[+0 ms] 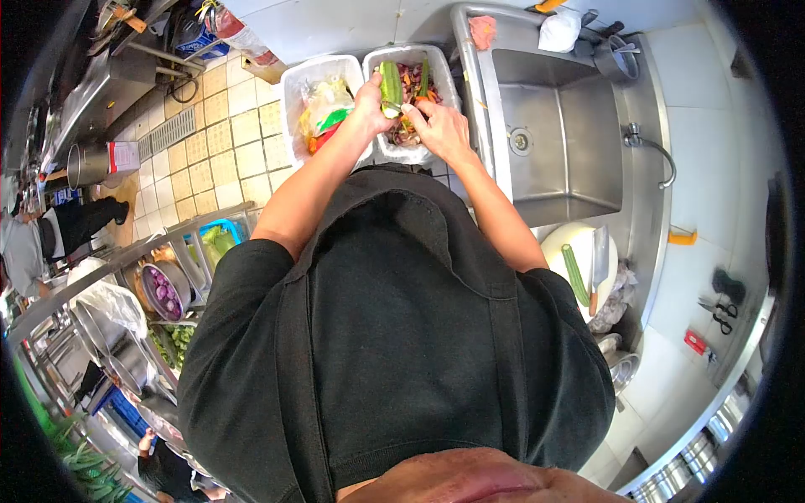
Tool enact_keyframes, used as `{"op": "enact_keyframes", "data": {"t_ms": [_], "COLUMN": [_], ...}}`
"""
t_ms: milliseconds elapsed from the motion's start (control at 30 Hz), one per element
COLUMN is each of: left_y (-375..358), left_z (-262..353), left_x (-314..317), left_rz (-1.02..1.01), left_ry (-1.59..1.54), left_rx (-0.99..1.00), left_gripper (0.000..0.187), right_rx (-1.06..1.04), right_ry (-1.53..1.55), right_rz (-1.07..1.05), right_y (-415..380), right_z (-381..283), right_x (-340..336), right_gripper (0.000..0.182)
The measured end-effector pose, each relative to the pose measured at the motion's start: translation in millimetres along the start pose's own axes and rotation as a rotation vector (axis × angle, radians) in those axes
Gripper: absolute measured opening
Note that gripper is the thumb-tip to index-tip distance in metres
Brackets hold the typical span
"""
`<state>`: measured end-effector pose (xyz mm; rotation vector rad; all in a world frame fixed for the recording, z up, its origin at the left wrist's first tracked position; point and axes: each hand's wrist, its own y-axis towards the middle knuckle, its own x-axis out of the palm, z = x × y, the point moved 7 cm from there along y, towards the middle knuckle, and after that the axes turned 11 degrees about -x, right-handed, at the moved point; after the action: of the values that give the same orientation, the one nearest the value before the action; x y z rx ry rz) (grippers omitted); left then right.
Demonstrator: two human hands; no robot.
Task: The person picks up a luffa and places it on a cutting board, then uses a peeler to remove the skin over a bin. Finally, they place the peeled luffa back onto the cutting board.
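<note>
Pale tiles run across the kitchen floor, white wall panels rise on the far side, and right at the front it's all about one green vegetable! It's held over the right-hand bin, long body tipped up, pale end down towards the wearer. Left hand wrapped firmly around it, fingers closed. Right hand comes in at the lower end, fingers partly curled, thumb and fingertips right up close; whether a small tool sits in that grip, I cannot tell.

Below them, purple and orange scraps pile up, with a long dark-green piece among them. Just beside stands the left-hand bin, clear plastic and a green-and-red packet inside.

Swing right: a deep steel sink with a curved tap, pink cloth at its corner. Nearer the body, a round white board carries a second green vegetable, and a knife lies alongside it!

Over on the left, a rack holds a metal bowl of purple pieces, and beyond it another person in dark trousers.
</note>
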<state>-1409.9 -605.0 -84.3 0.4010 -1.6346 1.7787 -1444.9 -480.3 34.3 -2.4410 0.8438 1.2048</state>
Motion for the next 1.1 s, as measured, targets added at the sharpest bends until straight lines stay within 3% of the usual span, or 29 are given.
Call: {"op": "enact_keyframes", "data": {"t_ms": [200,333,433,533,733,867,1033,1100], "left_y": [-16.1,-20.9,-40.7,-66.1,-51.9,-32.9,-32.4,-27.3], "left_z": [-2.9,-12.1,-24.9,-29.5,1.4,7.2,14.1,19.6], "left_x": [-0.5,-7.2,-4.0,2.4,-17.9,-24.6,-16.9,-16.7], "left_rz": [0.071,0.003,-0.049,-0.142,-0.053,0.007,-0.034,-0.068], "left_ry": [-0.019,0.122,0.216,0.233,0.236,0.184,0.157,0.16], "left_rx": [-0.003,-0.012,-0.072,-0.077,0.038,0.057,0.014,0.026], "left_gripper": [0.045,0.047,0.047,0.045,0.042,0.041,0.042,0.041], "right_rx": [0.062,0.177,0.233,0.17,0.37,0.465,0.18,0.061], "right_ry": [-0.036,-0.029,-0.084,-0.235,-0.376,-0.326,-0.003,-0.084], "right_rz": [-0.111,-0.196,-0.176,-0.295,-0.345,-0.21,-0.171,-0.167], "right_y": [7.1,34.2,67.2,103.3,103.0,93.1,64.4,46.7], "right_z": [8.0,34.8,57.6,111.2,100.3,101.6,41.3,13.5], "right_x": [19.9,27.5,27.3,43.3,20.5,15.0,22.8,22.8], "right_gripper": [0.065,0.079,0.079,0.078,0.072,0.072,0.072,0.067]}}
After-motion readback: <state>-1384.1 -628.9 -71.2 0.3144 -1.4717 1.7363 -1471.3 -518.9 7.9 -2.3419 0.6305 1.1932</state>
